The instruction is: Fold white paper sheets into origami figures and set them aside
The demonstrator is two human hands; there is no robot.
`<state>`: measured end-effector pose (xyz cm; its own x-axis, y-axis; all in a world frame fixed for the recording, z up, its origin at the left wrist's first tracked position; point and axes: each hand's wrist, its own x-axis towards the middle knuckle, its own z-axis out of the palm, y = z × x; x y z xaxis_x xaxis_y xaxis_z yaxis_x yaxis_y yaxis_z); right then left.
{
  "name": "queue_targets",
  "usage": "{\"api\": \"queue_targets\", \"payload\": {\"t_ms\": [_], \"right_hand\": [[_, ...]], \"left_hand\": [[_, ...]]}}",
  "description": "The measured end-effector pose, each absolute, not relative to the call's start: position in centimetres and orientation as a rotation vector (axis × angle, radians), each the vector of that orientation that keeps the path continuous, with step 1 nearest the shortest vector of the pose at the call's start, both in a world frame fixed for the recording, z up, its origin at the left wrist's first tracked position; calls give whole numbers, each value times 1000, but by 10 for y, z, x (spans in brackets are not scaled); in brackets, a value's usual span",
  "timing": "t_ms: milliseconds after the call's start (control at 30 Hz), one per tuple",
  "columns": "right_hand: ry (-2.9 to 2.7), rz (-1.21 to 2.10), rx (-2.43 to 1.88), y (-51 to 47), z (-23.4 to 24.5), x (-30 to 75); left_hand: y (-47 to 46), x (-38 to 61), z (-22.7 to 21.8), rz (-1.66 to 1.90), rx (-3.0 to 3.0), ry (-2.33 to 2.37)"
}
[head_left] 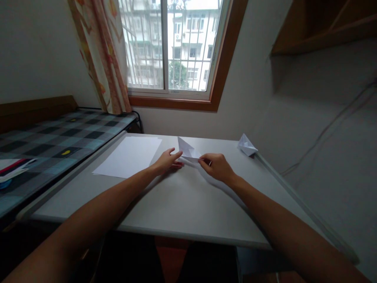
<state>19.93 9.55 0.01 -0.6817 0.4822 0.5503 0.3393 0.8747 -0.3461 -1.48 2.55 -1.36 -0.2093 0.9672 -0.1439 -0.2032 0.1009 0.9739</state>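
Note:
A partly folded white paper [188, 151] lies on the grey table [182, 204], one pointed flap standing up. My left hand [168, 161] rests on its left edge with the fingers stretched forward and pressed on the sheet. My right hand [216, 165] is closed in a pinch on the paper's right side, fingers curled. Both forearms reach in from the near edge.
A flat stack of white sheets [129, 155] lies left of my hands. A finished folded paper shape [246, 145] sits at the table's far right by the wall. A bed with a checked cover [59, 137] adjoins the table's left edge. A window is behind.

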Motion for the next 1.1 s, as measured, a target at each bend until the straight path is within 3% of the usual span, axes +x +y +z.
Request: {"api": "queue_targets", "payload": {"t_ms": [367,967,1100], "right_hand": [[-2217,-220,-1176,180,-2,261],[-2107,-325,-1473,211,-15,281],[-2108,-323,-1476,208,-12,280]], "left_hand": [[23,-13,-23,1253,1107,1361],[26,-17,-29,1106,1369,1484],[26,-33,-19,1023,1694,1653]]}}
